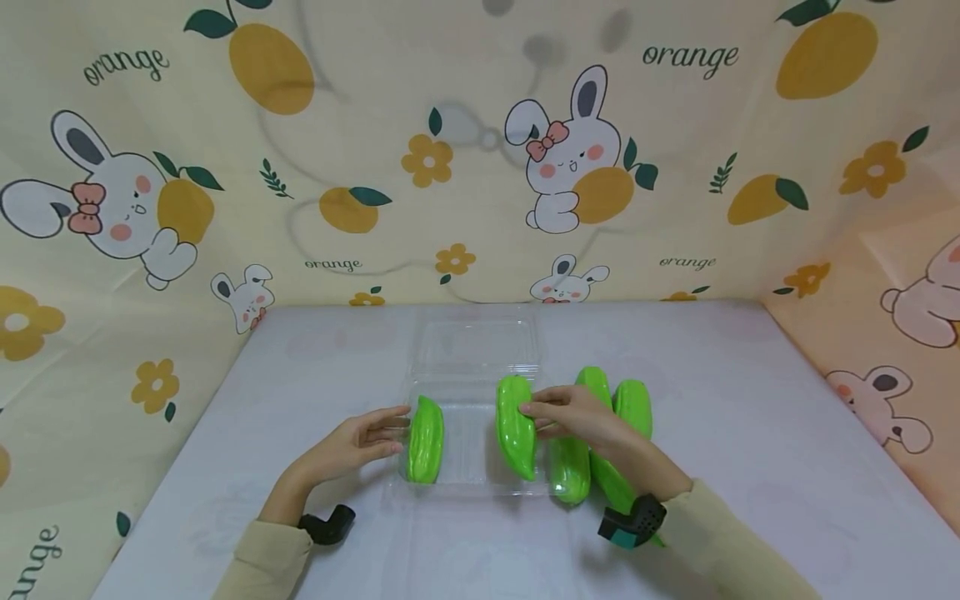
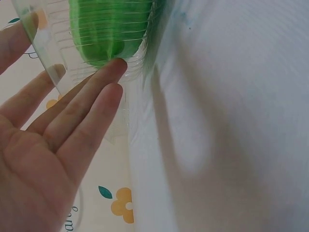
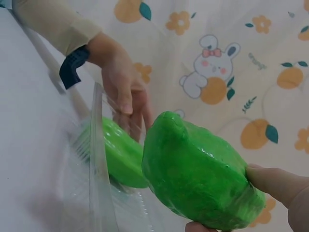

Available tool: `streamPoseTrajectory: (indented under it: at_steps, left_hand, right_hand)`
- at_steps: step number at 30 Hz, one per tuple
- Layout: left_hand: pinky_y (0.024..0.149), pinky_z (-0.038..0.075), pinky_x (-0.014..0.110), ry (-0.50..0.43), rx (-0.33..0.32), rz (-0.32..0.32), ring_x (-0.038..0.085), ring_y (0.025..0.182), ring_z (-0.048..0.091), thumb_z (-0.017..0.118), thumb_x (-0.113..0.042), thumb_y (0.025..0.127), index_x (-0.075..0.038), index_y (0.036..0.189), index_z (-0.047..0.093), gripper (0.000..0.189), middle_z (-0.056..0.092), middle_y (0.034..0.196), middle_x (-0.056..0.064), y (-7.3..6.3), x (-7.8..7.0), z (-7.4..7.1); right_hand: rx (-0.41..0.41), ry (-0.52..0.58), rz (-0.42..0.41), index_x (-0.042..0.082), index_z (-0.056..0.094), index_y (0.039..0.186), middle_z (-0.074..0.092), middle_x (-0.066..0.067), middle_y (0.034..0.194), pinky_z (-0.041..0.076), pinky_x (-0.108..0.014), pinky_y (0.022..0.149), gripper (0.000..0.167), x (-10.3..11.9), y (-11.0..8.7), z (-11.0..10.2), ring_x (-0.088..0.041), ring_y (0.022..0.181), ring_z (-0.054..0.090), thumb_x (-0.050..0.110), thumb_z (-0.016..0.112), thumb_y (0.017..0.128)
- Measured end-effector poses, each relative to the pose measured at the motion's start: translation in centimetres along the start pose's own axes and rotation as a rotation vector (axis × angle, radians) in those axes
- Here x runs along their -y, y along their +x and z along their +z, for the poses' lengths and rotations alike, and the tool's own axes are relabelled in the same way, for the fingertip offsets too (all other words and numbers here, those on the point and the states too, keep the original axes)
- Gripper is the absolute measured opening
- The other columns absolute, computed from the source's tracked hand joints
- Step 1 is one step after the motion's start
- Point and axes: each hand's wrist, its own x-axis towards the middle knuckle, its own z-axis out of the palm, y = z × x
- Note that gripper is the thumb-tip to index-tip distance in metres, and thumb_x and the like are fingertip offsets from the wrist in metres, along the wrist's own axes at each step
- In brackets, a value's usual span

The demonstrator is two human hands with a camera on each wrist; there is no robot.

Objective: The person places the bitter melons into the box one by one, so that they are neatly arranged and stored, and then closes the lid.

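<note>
Green gourd [image 1: 515,427]: in the right hand [image 1: 576,414], over the right part of the box [image 1: 487,490], its pointed end toward the person.
Right hand: grasping that gourd by its right side, thumb against it; in the right wrist view a fingertip shows below it.
Left hand [image 1: 358,442]: released, fingers mostly straight, the tips at the box's left wall.
Boxed gourd [image 1: 425,442]: 1, inside the box along its left wall, near the left fingertips.
Box: clear plastic, on the table [image 1: 300,375], its lid [image 1: 476,346] folded open toward the back.
Loose gourds [image 1: 633,404]: several, right of the box, partly hidden by the right hand and forearm, so I cannot tell the exact count.
Sleeves [image 1: 266,558]: 2, beige, a black device [image 1: 330,525] at each wrist.
Backdrop [image 1: 480,208]: cream, printed with rabbits, flowers and "orange".
</note>
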Motion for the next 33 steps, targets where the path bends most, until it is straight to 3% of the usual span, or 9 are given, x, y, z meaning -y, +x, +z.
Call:
streamPoseTrajectory:
  at_steps: [15,24,33]
  left_hand:
    - [0.102,0.052,0.034,0.002,-0.004,-0.019,0.049,0.13,0.047,0.057,-0.023,0.097,0.004,0.148,0.03,0.063,0.042,0.145,0.033,-0.1,-0.3,0.1]
    - [0.102,0.052,0.033,0.011,-0.012,-0.02,0.048,0.13,0.048,0.058,-0.025,0.097,0.003,0.148,0.031,0.064,0.043,0.145,0.032,0.0,-0.1,0.1]
    - [0.105,0.05,0.038,-0.015,-0.009,-0.033,0.047,0.132,0.047,0.058,-0.025,0.097,0.002,0.149,0.03,0.065,0.042,0.146,0.03,0.2,-0.1,0.2]
  right_hand:
    - [0.025,0.008,-0.004,-0.008,0.052,0.13,0.065,-0.02,0.12,0.057,-0.041,0.094,0.057,0.4,1.0,1.9,-0.014,0.095,0.067,0.031,0.066,0.091]
    - [0.043,0.052,-0.012,-0.011,0.055,0.126,0.066,-0.022,0.116,0.06,-0.035,0.087,0.051,0.2,2.2,3.3,-0.011,0.085,0.067,0.024,0.066,0.091]
    - [0.024,0.032,0.018,-0.013,0.053,0.127,0.064,-0.025,0.12,0.061,-0.035,0.086,0.055,0.3,3.0,4.6,-0.016,0.088,0.069,0.024,0.068,0.089]
